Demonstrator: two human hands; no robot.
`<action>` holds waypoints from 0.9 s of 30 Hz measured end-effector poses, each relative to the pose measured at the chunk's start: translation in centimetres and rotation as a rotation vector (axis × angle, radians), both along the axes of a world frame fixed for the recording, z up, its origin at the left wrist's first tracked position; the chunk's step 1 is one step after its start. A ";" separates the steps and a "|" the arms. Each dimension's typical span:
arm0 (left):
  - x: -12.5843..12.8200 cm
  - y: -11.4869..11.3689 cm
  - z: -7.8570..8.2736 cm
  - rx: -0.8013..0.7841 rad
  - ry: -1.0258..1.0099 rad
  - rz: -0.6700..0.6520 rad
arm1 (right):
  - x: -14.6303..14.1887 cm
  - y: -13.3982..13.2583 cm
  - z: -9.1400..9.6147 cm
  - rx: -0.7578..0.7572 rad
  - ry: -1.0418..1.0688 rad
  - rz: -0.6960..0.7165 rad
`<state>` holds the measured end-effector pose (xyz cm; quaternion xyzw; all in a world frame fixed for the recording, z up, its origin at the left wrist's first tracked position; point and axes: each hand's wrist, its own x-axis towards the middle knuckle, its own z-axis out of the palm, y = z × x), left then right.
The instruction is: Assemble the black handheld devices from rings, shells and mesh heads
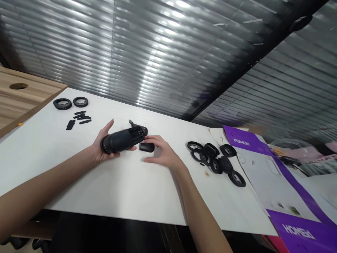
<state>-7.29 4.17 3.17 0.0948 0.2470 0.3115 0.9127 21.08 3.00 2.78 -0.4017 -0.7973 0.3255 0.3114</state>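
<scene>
Past the far left corner of the white worktop point(123, 186), a wooden tabletop point(23, 95) with a round hole point(18, 86) meets the worktop's edge. Near that far left edge lie two black rings point(71, 102), side by side and not touching. Just below them, a small group of black strips point(80, 117) lies loose, with one chunkier black clip point(70, 124) just beside it.

Mid-worktop, the left hand point(105, 144) is clenched around a black cylindrical body point(122, 140), thumb up the far side, fingers underneath, holding it tilted just above the surface. A curved black tab point(133, 123) shows past the body's far end; can't tell if it's attached.

Right of that, the right hand point(163, 153) is spread over a short black cylinder point(146, 147), fingers touching it. Can't tell if it's gripped or only touched. It sits right beside the body's end.

Further right, a loose pile of black rings point(216, 161) lies overlapping on the worktop, near its right side. Past those, purple-printed cardboard packaging point(273, 182) overlaps the worktop's right edge, and a clear plastic container point(289, 149) sits at the far right, blurred. Ribbed grey blinds point(158, 52) fill the background.
</scene>
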 end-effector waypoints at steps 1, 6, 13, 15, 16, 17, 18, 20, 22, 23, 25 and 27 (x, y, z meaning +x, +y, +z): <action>0.0 0.0 0.0 0.002 -0.001 0.002 | 0.0 0.1 -0.1 -0.015 -0.016 0.003; -0.1 0.1 -0.3 0.015 -0.034 0.003 | -0.1 0.3 -0.4 -0.015 -0.075 -0.105; -0.2 0.2 -1.0 0.065 -0.125 -0.013 | -0.2 0.1 -0.2 0.074 -0.152 -0.085; -0.3 0.3 -1.1 0.069 -0.121 -0.027 | -0.2 0.0 0.0 0.084 -0.152 -0.078; -0.3 0.3 -1.2 0.070 -0.119 -0.029 | -0.2 -0.1 0.0 0.092 -0.147 -0.080; -0.3 0.3 -1.2 0.071 -0.117 -0.029 | -0.2 -0.1 0.1 0.101 -0.132 -0.087; -0.3 0.3 -1.3 0.072 -0.118 -0.028 | -0.2 -0.1 0.1 0.111 -0.105 -0.103; -0.3 0.3 -1.3 0.075 -0.129 -0.030 | -0.3 -0.2 0.2 0.111 -0.017 -0.162; -0.3 0.3 -1.2 0.077 -0.139 -0.039 | -0.5 -0.4 0.3 0.065 0.088 -0.231; -0.3 0.3 -1.1 0.079 -0.141 -0.044 | -0.5 -0.5 0.4 0.032 0.134 -0.260; -0.3 0.2 -0.9 0.081 -0.138 -0.052 | -0.7 -0.6 0.5 -0.038 0.203 -0.296; -0.2 0.1 -0.7 0.073 -0.137 -0.053 | -0.7 -0.7 0.6 -0.106 0.236 -0.307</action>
